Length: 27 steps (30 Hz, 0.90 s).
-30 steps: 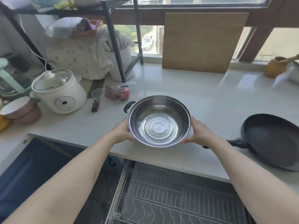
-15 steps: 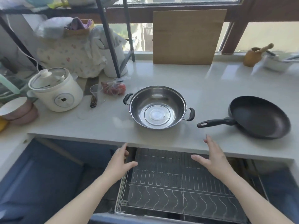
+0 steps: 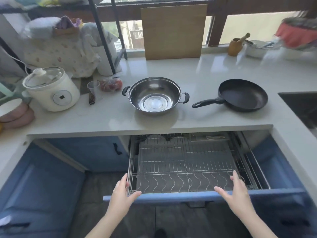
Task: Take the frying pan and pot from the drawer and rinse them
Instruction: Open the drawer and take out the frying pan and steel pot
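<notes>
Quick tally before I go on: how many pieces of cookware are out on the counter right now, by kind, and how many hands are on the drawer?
Stainless steel pot: 1
Black frying pan: 1
White electric cooker: 1
Hands at the drawer front: 2, left hand and right hand
Total cookware on the counter: 3

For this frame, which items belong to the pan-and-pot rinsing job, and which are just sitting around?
Belongs to the job:
pot
frying pan
drawer, pulled out
sink
left hand and right hand, at the drawer front

Just lying about:
rice cooker
cutting board
plastic cup
bagged tomatoes
mortar and pestle
</notes>
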{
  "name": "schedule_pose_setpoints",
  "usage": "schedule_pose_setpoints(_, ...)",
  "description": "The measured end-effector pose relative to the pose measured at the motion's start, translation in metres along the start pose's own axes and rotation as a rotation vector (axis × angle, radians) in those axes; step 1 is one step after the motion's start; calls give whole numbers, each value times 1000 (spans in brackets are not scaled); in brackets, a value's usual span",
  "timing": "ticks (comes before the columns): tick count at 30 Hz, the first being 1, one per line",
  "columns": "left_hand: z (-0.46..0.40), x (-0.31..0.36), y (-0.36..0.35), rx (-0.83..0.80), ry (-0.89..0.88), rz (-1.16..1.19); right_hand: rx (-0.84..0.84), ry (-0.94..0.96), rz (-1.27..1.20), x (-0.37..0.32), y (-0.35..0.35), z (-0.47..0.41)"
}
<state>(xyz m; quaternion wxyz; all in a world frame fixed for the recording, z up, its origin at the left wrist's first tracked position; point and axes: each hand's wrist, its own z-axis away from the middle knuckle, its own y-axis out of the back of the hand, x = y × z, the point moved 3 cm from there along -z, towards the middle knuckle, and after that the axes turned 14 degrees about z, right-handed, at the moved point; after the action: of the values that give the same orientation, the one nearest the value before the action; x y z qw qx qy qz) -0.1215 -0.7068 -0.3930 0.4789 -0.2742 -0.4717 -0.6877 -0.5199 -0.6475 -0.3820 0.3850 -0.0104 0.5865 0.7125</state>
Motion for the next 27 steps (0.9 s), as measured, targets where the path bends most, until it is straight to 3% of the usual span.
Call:
schedule_pose_setpoints(7, 47, -26, -16, 208, 34, -105, 104, -133, 98, 57, 2, 28)
schedule_pose_setpoints(12, 65, -46, -43, 408, 229, -106, 96, -278, 145, 94, 0, 26)
schedule_pose_setpoints(27, 17, -33, -95, 506, 298, 9, 157, -306, -55, 95, -24, -30)
